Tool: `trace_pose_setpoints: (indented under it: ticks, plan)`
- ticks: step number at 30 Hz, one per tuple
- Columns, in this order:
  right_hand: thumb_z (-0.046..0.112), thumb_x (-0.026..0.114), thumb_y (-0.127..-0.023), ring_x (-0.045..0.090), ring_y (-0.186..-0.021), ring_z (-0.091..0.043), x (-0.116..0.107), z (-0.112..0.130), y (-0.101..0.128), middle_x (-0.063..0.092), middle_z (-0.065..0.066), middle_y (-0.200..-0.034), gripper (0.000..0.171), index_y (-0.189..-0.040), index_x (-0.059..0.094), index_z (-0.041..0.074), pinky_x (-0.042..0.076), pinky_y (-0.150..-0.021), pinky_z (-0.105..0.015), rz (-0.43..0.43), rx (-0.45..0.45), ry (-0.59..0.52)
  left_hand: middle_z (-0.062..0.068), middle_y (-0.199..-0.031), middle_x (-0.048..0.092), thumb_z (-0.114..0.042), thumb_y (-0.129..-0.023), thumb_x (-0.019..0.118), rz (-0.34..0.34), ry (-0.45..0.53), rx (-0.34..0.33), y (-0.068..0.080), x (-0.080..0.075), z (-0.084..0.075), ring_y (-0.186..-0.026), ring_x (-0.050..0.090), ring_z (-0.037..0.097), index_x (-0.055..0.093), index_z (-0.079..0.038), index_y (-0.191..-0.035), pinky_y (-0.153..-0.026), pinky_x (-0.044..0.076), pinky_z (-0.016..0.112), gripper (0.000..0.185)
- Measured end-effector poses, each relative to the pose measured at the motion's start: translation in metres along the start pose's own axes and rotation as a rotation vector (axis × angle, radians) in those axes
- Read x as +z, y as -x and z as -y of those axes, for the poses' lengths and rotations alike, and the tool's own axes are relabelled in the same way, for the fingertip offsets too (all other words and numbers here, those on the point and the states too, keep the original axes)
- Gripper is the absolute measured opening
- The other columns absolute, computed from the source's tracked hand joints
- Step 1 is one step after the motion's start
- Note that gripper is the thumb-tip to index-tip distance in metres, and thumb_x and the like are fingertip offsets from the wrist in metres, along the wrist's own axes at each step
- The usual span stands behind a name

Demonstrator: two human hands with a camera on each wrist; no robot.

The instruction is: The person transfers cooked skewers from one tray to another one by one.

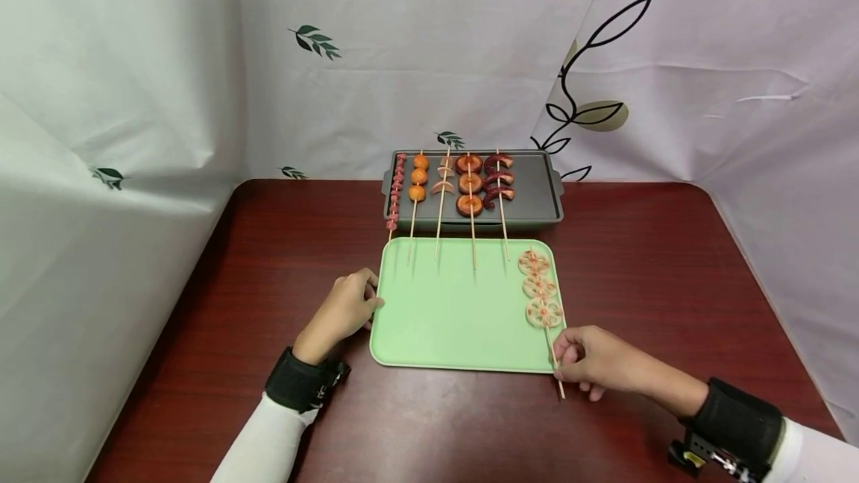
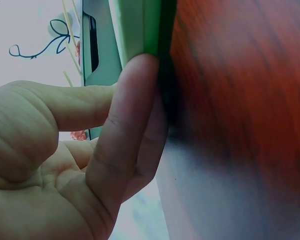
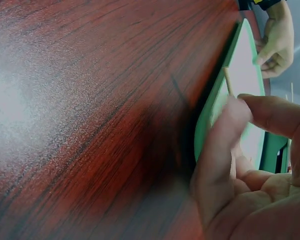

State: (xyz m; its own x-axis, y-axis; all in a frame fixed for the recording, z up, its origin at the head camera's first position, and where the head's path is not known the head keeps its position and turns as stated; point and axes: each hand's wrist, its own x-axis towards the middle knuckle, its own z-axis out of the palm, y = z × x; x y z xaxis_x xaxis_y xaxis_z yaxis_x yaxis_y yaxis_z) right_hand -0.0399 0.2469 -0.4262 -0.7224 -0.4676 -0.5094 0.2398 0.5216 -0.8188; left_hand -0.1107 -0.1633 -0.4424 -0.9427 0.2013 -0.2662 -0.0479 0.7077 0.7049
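Five skewers (image 1: 470,192) already lie on the grill pan (image 1: 537,188) at twelve o'clock; the lotus-root skewer (image 1: 540,298) remains on the green tray (image 1: 443,311), its stick pinched by the right hand (image 1: 593,370); the left hand (image 1: 342,311), fingers loosely curled, touches the tray's nine o'clock edge.

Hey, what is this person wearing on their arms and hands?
Both arms are in white long sleeves. Each wrist carries a wide black band: the left band and the right band, which has a small mount with a yellow mark beneath it. The left hand and right hand are bare.
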Motion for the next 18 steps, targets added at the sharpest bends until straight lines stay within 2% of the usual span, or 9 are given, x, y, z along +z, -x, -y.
trace_pose_setpoints:
  ticks: [3,6,9,12,16,18]
  plan:
    - [0.008,0.073,-0.09,0.045,-0.055,-0.005,-0.002,-0.003,-0.001,0.049,0.004,-0.07,0.019,-0.1,0.063,-0.004,0.041,-0.046,-0.018,-0.003,-0.042,0.05,0.014,-0.087,0.062,0.001,-0.098,0.067,0.001,-0.001,0.001,0.0,0.0,0.0,-0.055,0.063,0.019,0.059,0.007,-0.122,-0.051,0.059,0.03,0.027]
    - [0.006,0.073,-0.09,0.04,-0.058,-0.002,-0.004,-0.005,-0.002,0.044,0.006,-0.07,0.019,-0.102,0.064,-0.007,0.035,-0.052,-0.016,0.008,-0.064,0.046,0.014,-0.087,0.062,0.001,-0.097,0.067,0.0,-0.002,-0.003,0.0,0.0,0.0,-0.055,0.063,0.019,0.059,0.006,-0.122,-0.051,0.059,0.03,0.027]
    - [0.008,0.072,-0.091,0.04,-0.059,-0.002,-0.004,-0.005,-0.002,0.044,0.006,-0.07,0.022,-0.104,0.065,-0.009,0.034,-0.053,-0.016,0.01,-0.072,0.057,0.014,-0.088,0.062,0.001,-0.097,0.067,-0.002,0.0,-0.006,0.0,0.0,0.0,-0.056,0.063,0.018,0.059,0.006,-0.122,-0.051,0.059,0.029,0.027]
    - [0.011,0.072,-0.092,0.04,-0.055,-0.003,-0.006,-0.002,0.0,0.047,0.005,-0.07,0.022,-0.105,0.066,-0.006,0.036,-0.048,-0.017,-0.019,-0.038,0.092,0.014,-0.088,0.062,0.001,-0.097,0.067,-0.004,0.002,-0.004,0.0,0.001,0.0,-0.056,0.062,0.018,0.059,0.006,-0.122,-0.051,0.059,0.029,0.027]
    - [0.015,0.073,-0.093,0.048,-0.052,-0.007,-0.011,0.006,0.003,0.054,0.002,-0.072,0.02,-0.105,0.066,0.0,0.043,-0.043,-0.022,-0.1,-0.052,0.185,0.014,-0.088,0.062,0.001,-0.097,0.067,-0.005,0.004,-0.002,0.0,0.001,0.0,-0.056,0.062,0.018,0.059,0.006,-0.122,-0.051,0.059,0.029,0.027]
    - [0.017,0.073,-0.093,0.051,-0.058,-0.005,-0.015,0.011,0.003,0.057,0.003,-0.074,0.018,-0.102,0.067,0.003,0.046,-0.049,-0.022,-0.16,-0.103,0.274,0.015,-0.088,0.062,0.001,-0.097,0.067,-0.003,0.006,-0.003,0.0,0.0,0.0,-0.056,0.062,0.018,0.059,0.007,-0.122,-0.051,0.059,0.029,0.027]
